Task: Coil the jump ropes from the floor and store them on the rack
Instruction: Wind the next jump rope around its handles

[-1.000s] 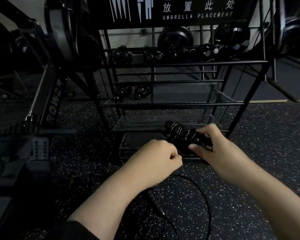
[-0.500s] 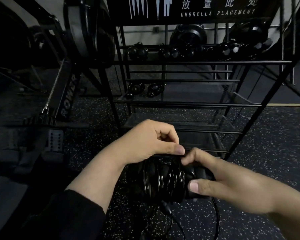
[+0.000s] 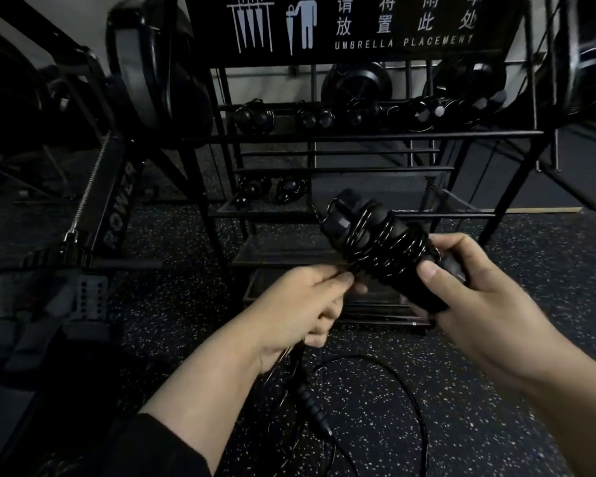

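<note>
My right hand [image 3: 475,297] grips a black jump rope bundle [image 3: 375,235]: two handles side by side with thin cord wound round them, tilted up to the left. My left hand [image 3: 300,304] pinches the loose end of that cord just below the bundle. Another black jump rope [image 3: 312,406] lies uncoiled on the floor under my hands, its handle and a wide cord loop showing. The black wire rack [image 3: 362,137] stands right behind, with several coiled ropes on its top shelf and two on the shelf below.
A sign reading "UMBRELLA PLACEMENT" [image 3: 403,43] tops the rack. A dark exercise machine marked "POWER" [image 3: 117,208] stands on the left. Speckled black rubber floor [image 3: 547,287] stretches to the right. More dark equipment sits at the far right.
The bundle has risen and tilted up to the left in my right hand. My left hand dropped from above the bundle to below it, drawing the cord round.
</note>
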